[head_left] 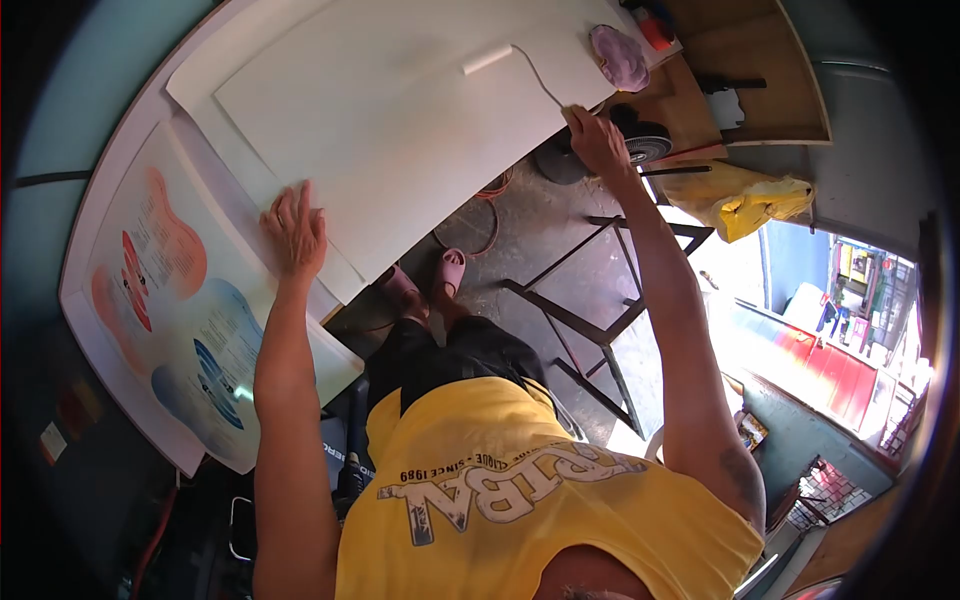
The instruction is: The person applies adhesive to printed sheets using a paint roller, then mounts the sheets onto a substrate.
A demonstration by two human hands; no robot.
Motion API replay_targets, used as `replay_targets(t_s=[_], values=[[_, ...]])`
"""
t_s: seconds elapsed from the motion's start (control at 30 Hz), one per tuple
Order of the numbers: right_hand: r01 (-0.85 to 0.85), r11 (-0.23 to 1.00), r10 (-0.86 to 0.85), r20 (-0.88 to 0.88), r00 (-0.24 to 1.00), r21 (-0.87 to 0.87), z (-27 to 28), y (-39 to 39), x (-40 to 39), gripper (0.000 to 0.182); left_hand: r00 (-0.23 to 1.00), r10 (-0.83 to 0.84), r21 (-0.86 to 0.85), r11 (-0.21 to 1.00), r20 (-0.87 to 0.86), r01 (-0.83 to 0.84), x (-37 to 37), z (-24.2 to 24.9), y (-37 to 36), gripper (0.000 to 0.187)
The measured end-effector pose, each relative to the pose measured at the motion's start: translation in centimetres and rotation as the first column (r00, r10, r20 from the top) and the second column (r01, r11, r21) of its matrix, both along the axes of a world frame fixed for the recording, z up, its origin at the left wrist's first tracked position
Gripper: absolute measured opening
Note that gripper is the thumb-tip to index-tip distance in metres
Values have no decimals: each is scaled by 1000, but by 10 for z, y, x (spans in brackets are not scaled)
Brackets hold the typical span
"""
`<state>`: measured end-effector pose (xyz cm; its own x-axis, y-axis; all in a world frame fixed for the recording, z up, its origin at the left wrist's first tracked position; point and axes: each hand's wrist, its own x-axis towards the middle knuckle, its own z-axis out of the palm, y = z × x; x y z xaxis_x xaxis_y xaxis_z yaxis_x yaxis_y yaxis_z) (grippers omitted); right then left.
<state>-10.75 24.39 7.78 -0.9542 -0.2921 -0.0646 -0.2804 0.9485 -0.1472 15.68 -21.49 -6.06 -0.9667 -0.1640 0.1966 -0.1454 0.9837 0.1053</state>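
My right hand (600, 142) is closed round the handle of a small paint roller (488, 60). The roller's white sleeve rests on a large white sheet (390, 130) that covers much of the table, and its bent wire frame runs back to my fingers. On the left, my left hand (296, 230) lies on the near left edge of the white sheet with its fingers stretched out. Beside that hand is a printed sheet (180, 290) with orange and blue shapes and small text.
A crumpled purple cloth (620, 58) lies at the table's far right, near a red and black object (655, 25). Below the table edge stand a fan (648, 143) and a black metal frame (575, 320). A yellow plastic bag (760, 203) hangs at the right.
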Motion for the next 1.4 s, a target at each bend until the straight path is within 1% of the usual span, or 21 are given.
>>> replay_targets(t_s=[0.1, 0.2, 0.3, 0.37, 0.43, 0.5, 0.57, 0.6, 0.7, 0.77, 0.83, 0.93, 1.03, 1.1, 1.17, 1.2, 1.23, 1.3, 1.33, 1.37, 1.4], values=[[-63, 998, 62, -23, 998, -24, -16, -15, -31, 30, 1000, -27, 39, 999, -12, 28, -1, 8, 0, 59], [-110, 994, 110, 24, 994, -20, -27, 0, -29, 27, 1000, -26, -21, 999, -16, 26, -3, 9, 1, 57], [-93, 996, 94, 44, 995, -12, -36, 54, 9, 22, 1000, -18, 10, 1000, -1, 18, -3, 9, 1, 56], [-71, 995, 67, 63, 996, 64, -19, 87, 49, 21, 1000, -13, 37, 999, 4, 12, -5, 7, 1, 58], [-64, 998, 65, 35, 997, -27, -19, 127, 85, 23, 1000, -4, 44, 999, 18, 3, -2, 6, 0, 59], [-45, 999, 42, 120, 992, 18, -7, 154, 109, 26, 999, 7, 40, 999, 31, -9, -3, 5, 1, 59], [-53, 996, 56, 47, 997, -66, -1, 165, 116, 24, 1000, 6, 42, 999, 29, -7, -3, 5, 1, 59], [-59, 992, 61, 13, 998, -111, 1, 165, 115, 23, 1000, 6, 39, 999, 31, -7, -2, 6, 1, 59], [20, 988, -25, -30, 999, -153, -14, 153, 76, 23, 1000, -15, 62, 998, 24, 14, -2, 8, 0, 59], [3, 986, -6, -23, 1000, -167, -17, 121, 34, 23, 1000, -9, 42, 999, 24, 8, -3, 6, -1, 59], [56, 995, -54, 28, 998, -80, -17, 89, -1, 25, 999, -6, 32, 999, 31, 5, -3, 5, 1, 58], [-32, 992, 29, -28, 999, -119, -31, 78, -24, 26, 999, -4, 35, 999, 38, 2, -4, 5, -1, 58], [9, 997, -4, 56, 998, -78, -36, 108, 7, 26, 999, 0, 56, 998, 39, -2, -1, 4, -1, 58], [-58, 989, 51, -51, 997, -134, -46, 151, 48, 26, 998, 13, 58, 998, 62, -16, -2, 7, -1, 58], [55, 998, -54, 91, 994, -15, -27, 179, 89, 27, 999, 3, 49, 999, 43, -5, -2, 4, -1, 58], [20, 1000, -20, 82, 996, -5, -12, 181, 104, 26, 999, 5, 40, 999, 32, -7, -1, 3, -1, 58], [-18, 1000, 18, 77, 997, 0, 0, 175, 116, 25, 999, 5, 48, 999, 32, -6, -2, 2, -1, 59], [-39, 990, 42, 20, 999, -137, 11, 145, 132, 24, 999, 7, 47, 999, 45, -9, -2, 4, -2, 60], [-28, 994, 30, 17, 999, -104, 13, 119, 133, 23, 999, 23, 61, 998, 48, -26, -1, 6, -3, 60], [60, 993, -44, 159, 986, -99, 30, 78, 131, 24, 998, 35, 80, 996, 50, -39, -1, 8, -1, 61], [-10, 988, 25, 93, 995, -155, 24, 48, 128, 23, 998, 48, 101, 994, 44, -52, -2, 10, 0, 61]])
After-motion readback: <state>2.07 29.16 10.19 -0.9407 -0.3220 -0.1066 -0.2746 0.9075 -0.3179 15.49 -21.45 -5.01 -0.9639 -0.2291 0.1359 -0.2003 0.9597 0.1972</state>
